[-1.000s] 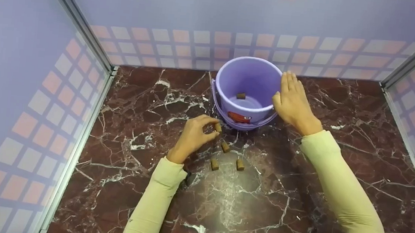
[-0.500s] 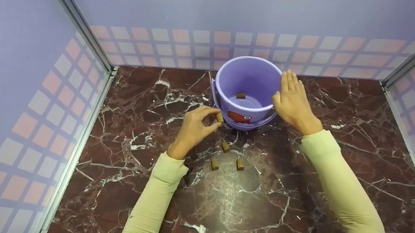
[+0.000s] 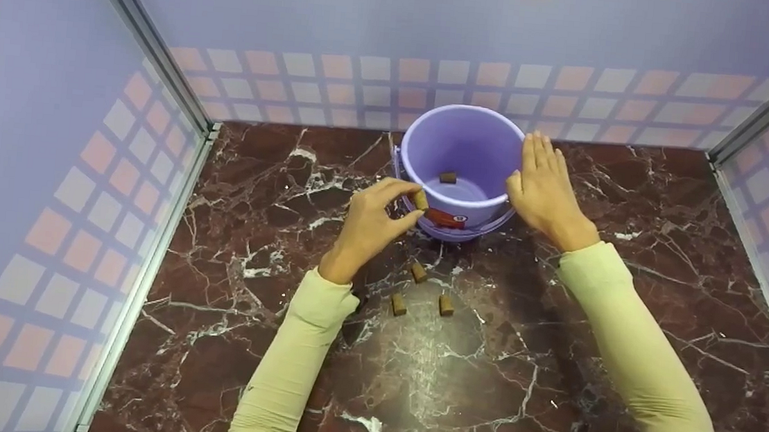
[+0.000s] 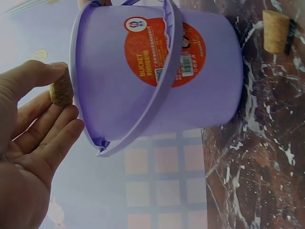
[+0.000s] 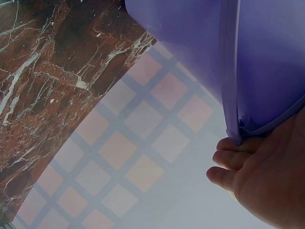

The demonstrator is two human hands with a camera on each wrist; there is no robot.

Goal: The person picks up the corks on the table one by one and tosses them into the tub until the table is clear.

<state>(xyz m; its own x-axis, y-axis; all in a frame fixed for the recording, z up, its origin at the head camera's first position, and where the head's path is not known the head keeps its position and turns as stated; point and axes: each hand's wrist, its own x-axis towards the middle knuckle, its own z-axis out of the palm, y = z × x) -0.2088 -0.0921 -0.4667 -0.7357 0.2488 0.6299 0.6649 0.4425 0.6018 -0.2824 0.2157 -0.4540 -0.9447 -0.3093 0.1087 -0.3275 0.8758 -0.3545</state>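
Between thumb and fingertips, my left hand (image 3: pixel 373 222) pinches a cork stopper (image 4: pixel 62 85), held beside the rim of a purple bucket (image 3: pixel 458 212) at its front left. One cork (image 3: pixel 448 178) lies inside on the bucket's floor. My right hand (image 3: pixel 548 192) rests against the bucket's right rim with its fingers straight. In the right wrist view, those fingers (image 5: pixel 228 157) touch the rim by the handle joint. Three corks lie on the marble surface in front: a far one (image 3: pixel 418 272), a near left one (image 3: pixel 398 305) and a near right one (image 3: pixel 445 305).
The bucket's handle (image 4: pixel 159 95) hangs down across its front, over a red label (image 4: pixel 143 52). Purple walls with pink and white squares (image 3: pixel 335 67) enclose the dark red marble top (image 3: pixel 239 370) at the back and both sides.
My left hand has risen with its cork, moving away from me and slightly right, up to the bucket's rim. The right hand and bucket stay in place.
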